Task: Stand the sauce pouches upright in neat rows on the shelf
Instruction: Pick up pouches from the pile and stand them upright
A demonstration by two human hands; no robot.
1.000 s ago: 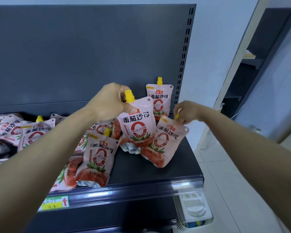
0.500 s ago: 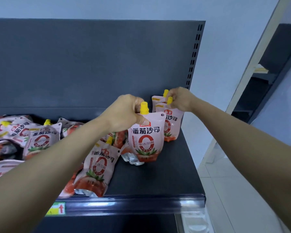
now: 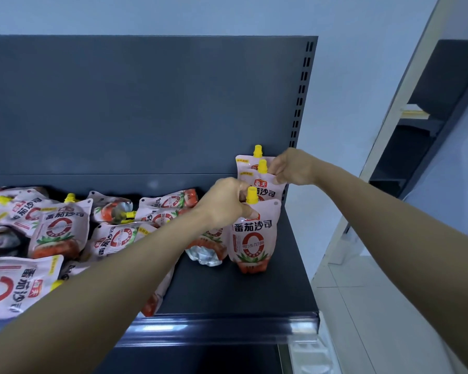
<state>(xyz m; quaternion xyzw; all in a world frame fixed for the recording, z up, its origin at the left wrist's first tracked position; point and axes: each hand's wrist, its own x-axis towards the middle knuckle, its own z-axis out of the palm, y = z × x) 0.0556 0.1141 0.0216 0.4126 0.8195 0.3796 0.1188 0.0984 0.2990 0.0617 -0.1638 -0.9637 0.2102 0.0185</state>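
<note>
Left hand (image 3: 226, 205) curled, pinched front pouch (image 3: 253, 240) beside its spout; pouch stood upright at shelf's (image 3: 241, 292) 3 o'clock end. Right hand (image 3: 291, 167) curled, pinched second pouch's (image 3: 266, 188) top, just behind at 12 o'clock. Pile (image 3: 65, 230) lay at 9 o'clock.

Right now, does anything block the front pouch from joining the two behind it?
Nothing visible does. The left hand holds the front pouch just before the middle pouch, which the right hand pinches; a fallen pouch lies to its left.
</note>
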